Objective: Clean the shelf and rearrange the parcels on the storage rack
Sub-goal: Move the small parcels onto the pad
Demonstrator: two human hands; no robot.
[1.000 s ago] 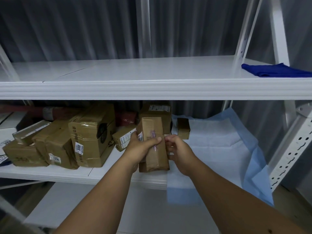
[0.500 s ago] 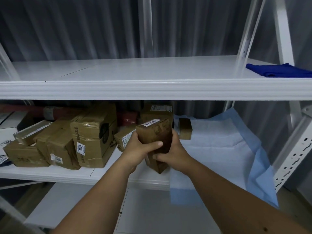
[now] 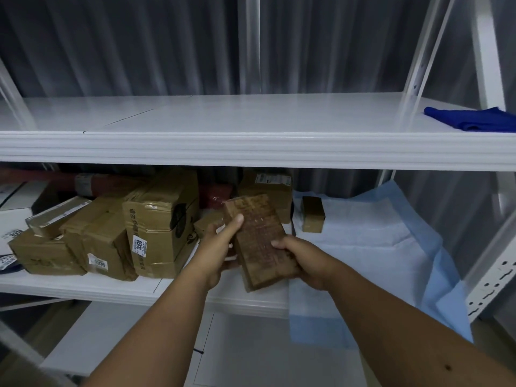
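A flat brown parcel (image 3: 258,241) wrapped in tape is held in front of the middle shelf (image 3: 83,286), tilted with its long side running away from me. My left hand (image 3: 220,247) grips its left edge, thumb on top. Its near right corner sits in the grip of my right hand (image 3: 301,261). Several brown cardboard parcels (image 3: 159,224) are piled on the left half of the middle shelf. One small brown box (image 3: 312,215) stands alone on a light blue sheet (image 3: 377,247) covering the shelf's right half. A dark blue cloth (image 3: 474,121) lies at the right end of the upper shelf (image 3: 223,118).
The white rack's uprights (image 3: 488,51) rise at the right, and a perforated post (image 3: 497,280) slants at the lower right. A grey corrugated wall stands behind the rack. A lower shelf (image 3: 139,344) shows beneath my arms. White packets (image 3: 11,233) lie at the far left.
Both hands have turned the parcel from upright to lying flatter, its broad face now up, and lowered it slightly toward me. The white label seen on its top end is out of sight.
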